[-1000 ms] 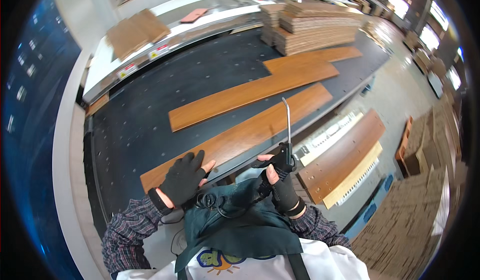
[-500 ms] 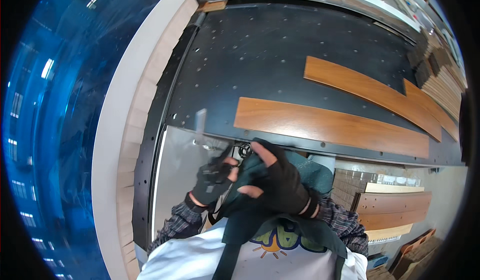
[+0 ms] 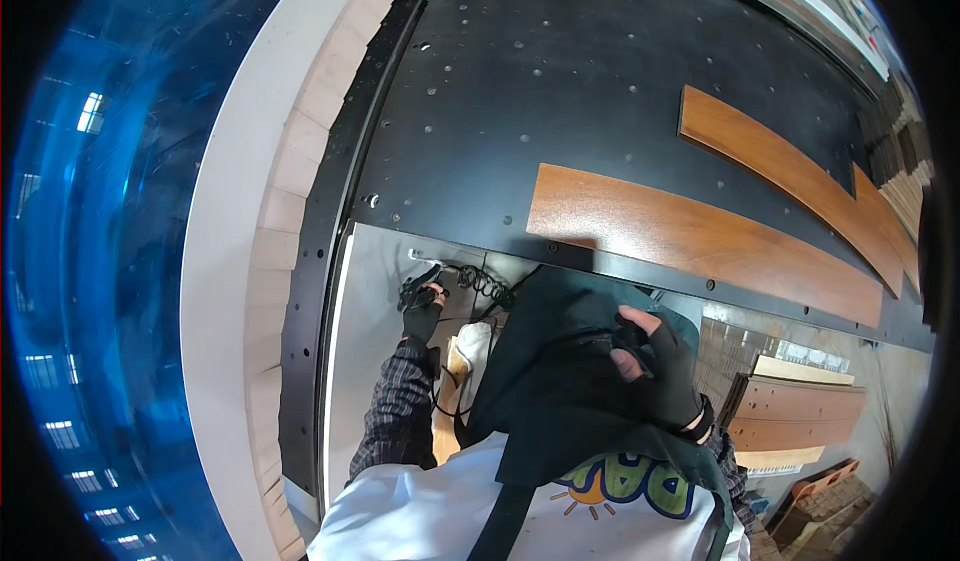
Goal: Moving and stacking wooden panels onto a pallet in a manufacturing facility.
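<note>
By blk table (image 3: 545, 91), L hand (image 3: 424, 313) gripping part-hidden air gun (image 3: 410, 294), R hand (image 3: 662, 363) hold unclear

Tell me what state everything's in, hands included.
Left hand: gloved, curled around a black tool.
Black tool: gripped.
Right hand: gloved, bent in front of the apron; holding anything, unclear.
Hose: coiled.
Near plank: lying flat on the black table.
Middle plank: lying flat, beyond it.

Room light: bright
Blue panel (image 3: 140, 261): glare, 9 o'clock
Plank (image 3: 700, 241): sheen, shadow at 9 o'clock end
Table (image 3: 510, 101): edges bowed
Stack (image 3: 912, 179): blurred, 3 o'clock
Rim: black
</note>
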The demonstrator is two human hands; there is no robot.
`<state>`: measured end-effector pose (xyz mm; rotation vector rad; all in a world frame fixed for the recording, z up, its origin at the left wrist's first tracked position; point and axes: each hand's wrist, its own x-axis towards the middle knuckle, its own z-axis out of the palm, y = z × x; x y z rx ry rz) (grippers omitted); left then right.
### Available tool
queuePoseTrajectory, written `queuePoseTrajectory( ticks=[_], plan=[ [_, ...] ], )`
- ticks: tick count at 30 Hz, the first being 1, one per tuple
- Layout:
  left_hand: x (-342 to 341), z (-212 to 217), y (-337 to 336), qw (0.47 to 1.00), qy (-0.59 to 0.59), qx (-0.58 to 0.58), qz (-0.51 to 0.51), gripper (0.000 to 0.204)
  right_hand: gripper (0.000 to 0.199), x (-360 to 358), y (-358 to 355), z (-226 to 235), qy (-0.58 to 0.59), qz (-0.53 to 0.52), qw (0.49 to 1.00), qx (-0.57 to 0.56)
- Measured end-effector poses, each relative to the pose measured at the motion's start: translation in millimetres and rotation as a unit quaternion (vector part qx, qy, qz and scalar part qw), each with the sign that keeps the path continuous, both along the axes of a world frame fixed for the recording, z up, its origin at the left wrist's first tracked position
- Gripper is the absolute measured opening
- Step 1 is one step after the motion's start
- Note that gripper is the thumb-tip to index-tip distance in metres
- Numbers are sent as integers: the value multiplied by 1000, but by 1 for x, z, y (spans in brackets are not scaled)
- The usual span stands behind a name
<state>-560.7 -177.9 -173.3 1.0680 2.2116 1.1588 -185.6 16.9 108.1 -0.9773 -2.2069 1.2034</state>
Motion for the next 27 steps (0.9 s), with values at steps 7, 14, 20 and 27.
queuePoseTrajectory(
  ticks=[7, 14, 20, 27],
  plan=[
    [-27, -64, 8, 990, -119, 61, -38, 12, 39, 23, -3, -11, -31, -74, 996, -33],
    [-8, -66, 20, 971, -171, 132, 104, 10, 36, 27, -8, -17, -32, -102, 994, -32],
    [-18, -109, 27, 995, -75, -21, 56, 22, 36, 24, -14, -12, -51, -60, 996, -52],
    [19, -9, 46, 941, -54, -280, -185, 30, 35, 59, -12, -30, -36, -128, 991, -17]
  ],
)
